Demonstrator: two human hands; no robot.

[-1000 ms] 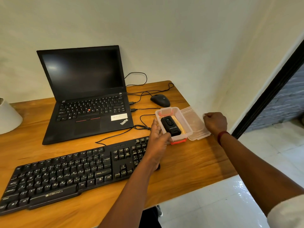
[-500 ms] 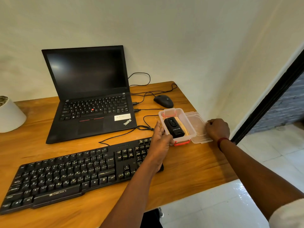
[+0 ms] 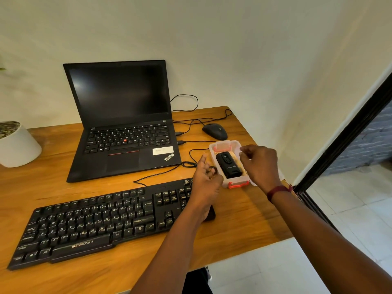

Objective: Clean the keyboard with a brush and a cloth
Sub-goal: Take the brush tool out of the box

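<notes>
The black keyboard (image 3: 101, 221) lies along the front of the wooden table (image 3: 250, 215). Behind its right end stands a clear plastic box (image 3: 224, 143) with red clips and no lid on it. A black oblong device (image 3: 228, 167) lies in the box on something yellow (image 3: 235, 155). My left hand (image 3: 206, 181) is at the box's left wall, fingers loosely curled and holding nothing. My right hand (image 3: 259, 164) hovers over the box's right side with fingertips at the rim. It hides the lid. No brush is recognisable.
An open black laptop (image 3: 127, 128) stands behind the keyboard, with a black mouse (image 3: 215, 131) to its right and thin cables (image 3: 191, 164) trailing between them. A white plant pot (image 3: 19, 145) sits at far left. The table's right edge drops to a tiled floor.
My right hand has left the lid beside the box and moved left over the box. My left hand's grip on the box's left wall has loosened.
</notes>
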